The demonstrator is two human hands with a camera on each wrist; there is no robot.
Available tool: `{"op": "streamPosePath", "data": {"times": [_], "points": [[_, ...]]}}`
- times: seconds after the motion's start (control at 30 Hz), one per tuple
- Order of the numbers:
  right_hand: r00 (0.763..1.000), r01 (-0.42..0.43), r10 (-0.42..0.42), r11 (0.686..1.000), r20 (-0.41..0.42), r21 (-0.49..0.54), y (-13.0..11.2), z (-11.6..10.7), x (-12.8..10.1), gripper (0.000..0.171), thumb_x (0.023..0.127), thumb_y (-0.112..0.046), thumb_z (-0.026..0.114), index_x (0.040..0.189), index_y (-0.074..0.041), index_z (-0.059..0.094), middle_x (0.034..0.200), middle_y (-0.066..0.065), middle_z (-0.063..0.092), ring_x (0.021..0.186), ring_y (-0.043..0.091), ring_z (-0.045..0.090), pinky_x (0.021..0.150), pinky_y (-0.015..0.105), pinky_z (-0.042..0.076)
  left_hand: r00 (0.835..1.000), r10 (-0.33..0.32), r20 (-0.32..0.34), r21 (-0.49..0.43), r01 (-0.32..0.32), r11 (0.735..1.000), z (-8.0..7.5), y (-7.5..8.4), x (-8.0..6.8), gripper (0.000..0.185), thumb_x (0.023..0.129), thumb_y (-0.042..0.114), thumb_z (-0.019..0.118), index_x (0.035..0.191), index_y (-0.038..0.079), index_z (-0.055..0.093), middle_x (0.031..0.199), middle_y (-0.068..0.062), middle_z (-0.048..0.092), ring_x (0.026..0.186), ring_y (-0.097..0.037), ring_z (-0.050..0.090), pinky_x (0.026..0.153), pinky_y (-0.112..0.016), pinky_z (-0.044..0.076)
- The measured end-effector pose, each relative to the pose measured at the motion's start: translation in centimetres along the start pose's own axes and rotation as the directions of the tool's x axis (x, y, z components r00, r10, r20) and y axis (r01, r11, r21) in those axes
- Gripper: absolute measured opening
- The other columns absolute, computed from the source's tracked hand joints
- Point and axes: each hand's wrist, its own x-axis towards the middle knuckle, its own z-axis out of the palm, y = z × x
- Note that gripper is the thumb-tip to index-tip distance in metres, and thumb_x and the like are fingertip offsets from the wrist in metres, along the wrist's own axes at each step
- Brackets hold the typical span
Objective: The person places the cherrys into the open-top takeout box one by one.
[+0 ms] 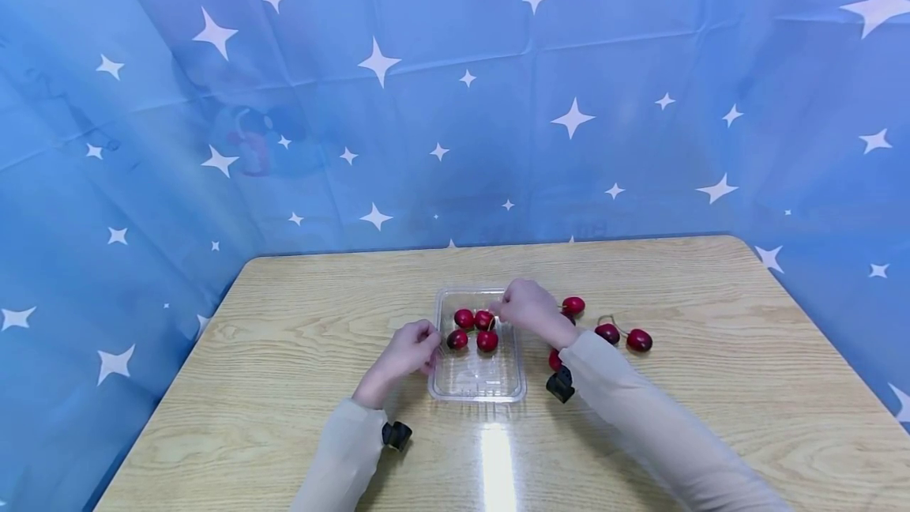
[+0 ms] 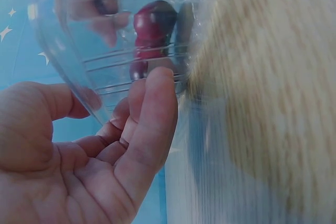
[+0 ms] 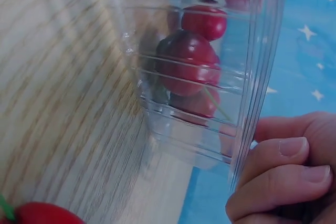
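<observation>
A clear plastic container (image 1: 476,399) stands on the table with several dark red cherries (image 1: 486,340) inside. At its left wall, my left hand (image 1: 411,350) holds the container, thumb at the rim and fingers against the outside (image 2: 149,129). My right hand (image 1: 529,310) reaches over the far right rim, lower fingers curled (image 3: 281,182) outside the wall. One fingertip shows through the plastic inside, close to a green cherry stem (image 3: 216,103); I cannot tell whether it is pinched.
Loose cherries (image 1: 639,340) with stems lie on the wooden table (image 1: 320,299) right of the container, some partly hidden by the right forearm. A blue cloth with white stars (image 1: 455,117) hangs behind the table. Each wrist wears a small black camera (image 1: 396,435).
</observation>
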Motion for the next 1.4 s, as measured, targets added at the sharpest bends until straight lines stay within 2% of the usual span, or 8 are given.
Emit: {"op": "streamPosePath", "data": {"times": [0.27, 0.43, 0.6, 0.83, 0.9, 1.0, 1.13, 1.4], "points": [[0.999, 0.046, -0.045, 0.991, -0.01, 0.123, 0.9, -0.3, 0.2, 0.05, 0.094, -0.031, 0.054, 0.05, -0.008, 0.049, 0.043, -0.003, 0.036, 0.04, 0.011, 0.026, 0.042, 0.023, 0.024, 1.0, -0.006, -0.001, -0.004, 0.006, 1.0, 0.0, 0.0, -0.1, 0.018, 0.094, 0.005, 0.045, 0.086, -0.01, 0.053, 0.063, -0.011, 0.055, 0.051, -0.012, 0.057, 0.053, -0.031, 0.056], [0.999, 0.044, -0.046, 0.986, 0.01, 0.163, 1.5, -0.9, 0.3, 0.045, 0.096, -0.032, 0.05, 0.07, 0.0, 0.067, 0.046, -0.002, 0.042, 0.043, 0.011, 0.034, 0.045, 0.024, 0.031, 1.0, -0.006, -0.003, -0.005, 0.006, 1.0, 0.1, 0.1, -0.1, 0.019, 0.095, 0.006, 0.045, 0.087, -0.01, 0.053, 0.066, -0.016, 0.057, 0.052, -0.012, 0.057, 0.053, -0.031, 0.056], [0.999, 0.026, -0.034, 0.969, 0.028, 0.247, 2.0, -1.8, 0.2, 0.042, 0.096, -0.032, 0.049, 0.077, 0.001, 0.066, 0.047, -0.002, 0.043, 0.042, 0.011, 0.034, 0.046, 0.026, 0.033, 1.0, -0.003, -0.01, 0.001, 0.003, 1.0, 0.1, 0.1, 0.0, 0.019, 0.095, 0.005, 0.046, 0.087, -0.011, 0.053, 0.067, -0.019, 0.057, 0.051, -0.012, 0.056, 0.054, -0.034, 0.057], [0.999, 0.001, -0.017, 0.953, 0.048, 0.302, 2.9, -2.7, 0.0, 0.04, 0.097, -0.032, 0.048, 0.081, 0.001, 0.063, 0.049, -0.002, 0.039, 0.042, 0.011, 0.03, 0.044, 0.026, 0.032, 1.0, 0.013, 0.013, -0.004, -0.013, 1.0, -0.4, 3.7, -2.1, 0.018, 0.094, 0.0, 0.044, 0.086, -0.015, 0.051, 0.074, -0.033, 0.056, 0.052, -0.013, 0.057, 0.057, -0.04, 0.057], [0.998, -0.01, -0.008, 0.949, 0.056, 0.315, 3.1, -2.9, -0.1, 0.041, 0.097, -0.032, 0.048, 0.084, 0.003, 0.062, 0.049, -0.002, 0.038, 0.042, 0.011, 0.03, 0.044, 0.026, 0.032, 1.0, 0.013, 0.017, -0.005, -0.013, 1.0, -0.4, 3.8, -2.1, 0.019, 0.094, 0.001, 0.044, 0.086, -0.014, 0.051, 0.073, -0.032, 0.056, 0.053, -0.013, 0.057, 0.057, -0.037, 0.057], [0.998, -0.017, -0.006, 0.938, 0.065, 0.346, 3.5, -3.1, -0.2, 0.041, 0.097, -0.033, 0.048, 0.084, 0.004, 0.06, 0.049, -0.002, 0.037, 0.042, 0.012, 0.03, 0.045, 0.028, 0.034, 1.0, 0.01, 0.019, -0.006, -0.01, 1.0, -0.4, 3.5, -1.9, 0.019, 0.094, 0.001, 0.044, 0.085, -0.014, 0.051, 0.071, -0.028, 0.056, 0.054, -0.017, 0.059, 0.056, -0.034, 0.057], [0.997, -0.038, 0.011, 0.923, 0.072, 0.382, 3.8, -3.2, -0.3, 0.038, 0.097, -0.032, 0.048, 0.08, 0.0, 0.057, 0.049, -0.002, 0.036, 0.042, 0.012, 0.03, 0.045, 0.029, 0.034, 1.0, -0.001, 0.012, -0.006, 0.001, 1.0, -0.1, 1.7, -0.9, 0.019, 0.095, 0.003, 0.044, 0.086, -0.012, 0.051, 0.068, -0.022, 0.056, 0.055, -0.019, 0.06, 0.055, -0.033, 0.057], [0.997, -0.057, 0.029, 0.915, 0.076, 0.4, 4.5, -3.2, -0.3, 0.037, 0.097, -0.031, 0.048, 0.078, -0.001, 0.057, 0.047, -0.002, 0.035, 0.04, 0.01, 0.028, 0.045, 0.029, 0.034, 0.999, 0.033, 0.006, -0.015, -0.033, 0.999, 0.1, -0.4, 0.0, 0.021, 0.095, 0.009, 0.045, 0.085, -0.008, 0.054, 0.063, -0.007, 0.054, 0.053, -0.013, 0.058, 0.052, -0.03, 0.056]]}}
